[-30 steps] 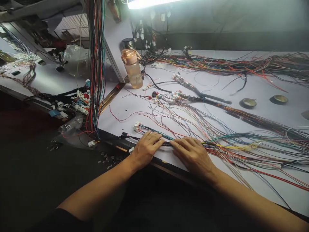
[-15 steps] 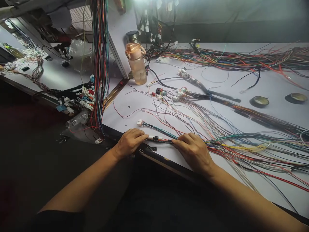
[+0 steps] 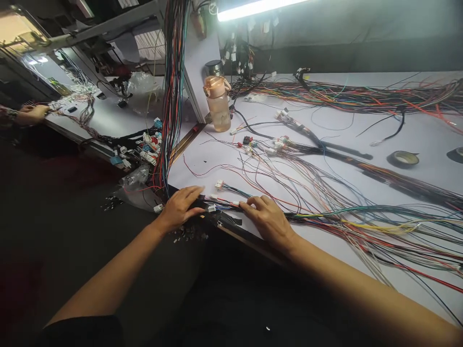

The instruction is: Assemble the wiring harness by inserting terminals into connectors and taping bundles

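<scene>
**Tabletop: snag and slip hazards along the front edge**

The pale tabletop (image 3: 432, 144), lit by a tube lamp (image 3: 264, 8), carries long multicoloured wires (image 3: 347, 96) across its rear. At the left, a thick hank of wires (image 3: 175, 82) hangs beside the left hand. The wire bundle (image 3: 294, 218) in hand runs along the front edge, its connector ends towards the left.

Grip, right hand (image 3: 267, 217): thumb and fingers drawn together on the bundle; firmness cannot be told. Grip, left hand (image 3: 179, 207): thumb and forefinger well parted, nothing visibly held; contact with the wires cannot be confirmed.

Findings, as judged: should the right hand loosen, the ends could slide over the edge, being so near it. Thin loose leads (image 3: 269, 166) behind the bundle could tangle if it were dragged across them. The white connector (image 3: 211, 208) beside the left thumb could catch on the edge, straining its wires.
</scene>
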Tool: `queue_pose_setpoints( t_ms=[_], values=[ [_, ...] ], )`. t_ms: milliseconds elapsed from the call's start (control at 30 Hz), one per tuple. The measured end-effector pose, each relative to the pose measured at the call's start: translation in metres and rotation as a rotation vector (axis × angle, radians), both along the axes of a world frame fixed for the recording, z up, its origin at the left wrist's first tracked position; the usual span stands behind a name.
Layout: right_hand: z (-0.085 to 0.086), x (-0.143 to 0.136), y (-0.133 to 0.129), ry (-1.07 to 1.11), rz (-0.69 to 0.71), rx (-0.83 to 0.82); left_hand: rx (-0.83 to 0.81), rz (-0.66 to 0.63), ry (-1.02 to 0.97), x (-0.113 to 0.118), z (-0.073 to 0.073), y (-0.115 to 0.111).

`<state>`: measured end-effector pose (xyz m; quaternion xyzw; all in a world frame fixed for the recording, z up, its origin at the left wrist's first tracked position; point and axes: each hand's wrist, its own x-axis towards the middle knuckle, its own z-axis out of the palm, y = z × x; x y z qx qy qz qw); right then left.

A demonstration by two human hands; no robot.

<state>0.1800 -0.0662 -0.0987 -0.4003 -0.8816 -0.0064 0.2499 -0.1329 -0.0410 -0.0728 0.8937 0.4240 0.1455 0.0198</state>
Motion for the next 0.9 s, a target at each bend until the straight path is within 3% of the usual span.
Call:
queue_pose_setpoints(
  t_ms=[67,167,233,333,433,500,567,733,800,900],
  values=[
    [-0.001,0.002,0.000,0.030,-0.003,0.006,-0.005,0.063,-0.003,-0.020,0.002,0.000],
    [-0.001,0.000,-0.001,0.066,-0.017,0.001,-0.095,0.009,-0.010,-0.033,0.019,0.004],
    [0.000,-0.001,-0.002,0.080,-0.031,0.000,-0.110,-0.025,0.001,-0.030,0.043,0.009],
    [0.000,-0.002,-0.003,0.086,-0.062,0.005,0.087,-0.008,0.103,-0.012,0.083,0.022],
    [-0.002,-0.001,-0.005,0.076,-0.099,-0.006,0.258,0.025,0.221,0.007,0.104,0.040],
    [-0.002,0.000,-0.007,0.066,-0.118,-0.015,0.253,0.040,0.264,0.016,0.099,0.051],
    [-0.002,0.000,-0.009,0.055,-0.137,-0.015,0.152,0.040,0.250,0.024,0.083,0.057],
    [0.000,-0.003,-0.011,0.013,-0.156,-0.014,-0.214,0.128,-0.065,0.054,0.035,0.051],
    [0.001,-0.005,-0.012,-0.003,-0.156,-0.025,-0.329,0.096,-0.105,0.065,0.025,0.050],
    [0.000,-0.007,-0.010,-0.021,-0.176,-0.037,-0.397,0.083,-0.124,0.074,0.021,0.055]
  ],
)
